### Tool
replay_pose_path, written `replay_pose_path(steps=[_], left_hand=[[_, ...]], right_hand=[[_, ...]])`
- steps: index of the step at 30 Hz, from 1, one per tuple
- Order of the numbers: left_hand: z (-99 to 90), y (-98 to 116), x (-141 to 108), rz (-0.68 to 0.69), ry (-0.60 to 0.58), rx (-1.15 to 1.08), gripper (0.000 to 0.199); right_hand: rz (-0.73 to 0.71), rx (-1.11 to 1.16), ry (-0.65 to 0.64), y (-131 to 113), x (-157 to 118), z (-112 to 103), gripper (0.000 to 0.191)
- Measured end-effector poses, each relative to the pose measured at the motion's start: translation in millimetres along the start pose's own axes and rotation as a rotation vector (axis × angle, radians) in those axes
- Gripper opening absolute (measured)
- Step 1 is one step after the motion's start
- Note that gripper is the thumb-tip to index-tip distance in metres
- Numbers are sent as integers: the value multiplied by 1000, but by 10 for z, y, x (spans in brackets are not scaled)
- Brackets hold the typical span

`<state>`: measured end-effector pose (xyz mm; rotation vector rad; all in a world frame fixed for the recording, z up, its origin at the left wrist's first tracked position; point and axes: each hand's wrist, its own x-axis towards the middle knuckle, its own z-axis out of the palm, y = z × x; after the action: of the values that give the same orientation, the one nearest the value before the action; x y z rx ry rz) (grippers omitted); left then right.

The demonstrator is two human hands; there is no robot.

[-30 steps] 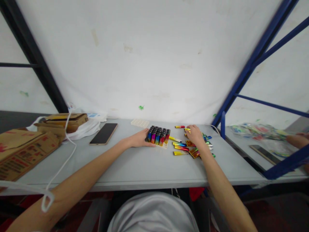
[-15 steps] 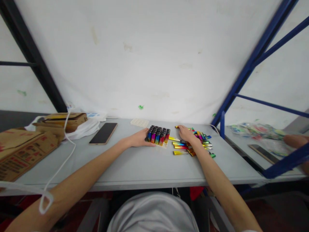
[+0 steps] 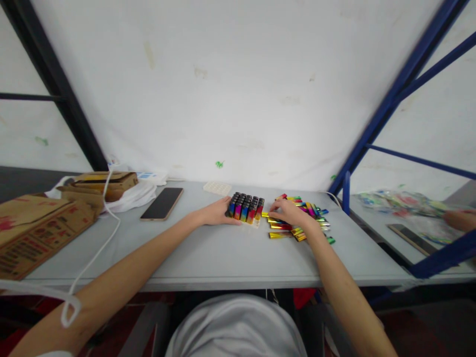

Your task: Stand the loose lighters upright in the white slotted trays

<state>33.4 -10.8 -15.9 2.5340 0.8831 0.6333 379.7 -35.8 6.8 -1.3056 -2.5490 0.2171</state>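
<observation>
Rows of lighters with black tops and rainbow-coloured metallic bodies stand upright, packed together in a clear tray. From the left side, my left hand grips this block, its thumb along the near edge and its fingers at the back. My right hand is just right of the block, fingers curled down and closed on a yellow lighter, whose end pokes out past the fingertips. Beneath and around that hand lies a loose pile of shiny lighters in gold, red, blue and green.
A pale tray with cavities lies near the wall. To the left are a phone, cardboard boxes and a white cable. Beyond the blue frame, another person's hand is beside plastic bags.
My right hand has come from the far edge of the pile nearer to me, and its fingers have closed over the yellow lighter. My left hand keeps its grip on the block.
</observation>
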Motion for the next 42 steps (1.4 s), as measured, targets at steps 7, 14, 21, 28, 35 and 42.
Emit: replay_pose_path(steps=[7,14,21,28,35,42], left_hand=[[-11,17,-7,17,12,-6,73],[-14,11,-1,34,-5,-10,71],[2,-22,8,24,-10,-10,71],[16,-48,9,-14,-9,-13,77],[15,-46,11,18,10,-29,76],[-1,-18,11,31,-2,-19,72]], right_hand=[[120,17,13,12,-3,73,16],[124,114,66,-47,-8,28,13],[91,323,-37,-5,-163,-185,24],[133,340,-123,34,-166,-105,24],[164,523,82,-59,-137,-125,46],[137,524,363,-190,-51,-136,56]])
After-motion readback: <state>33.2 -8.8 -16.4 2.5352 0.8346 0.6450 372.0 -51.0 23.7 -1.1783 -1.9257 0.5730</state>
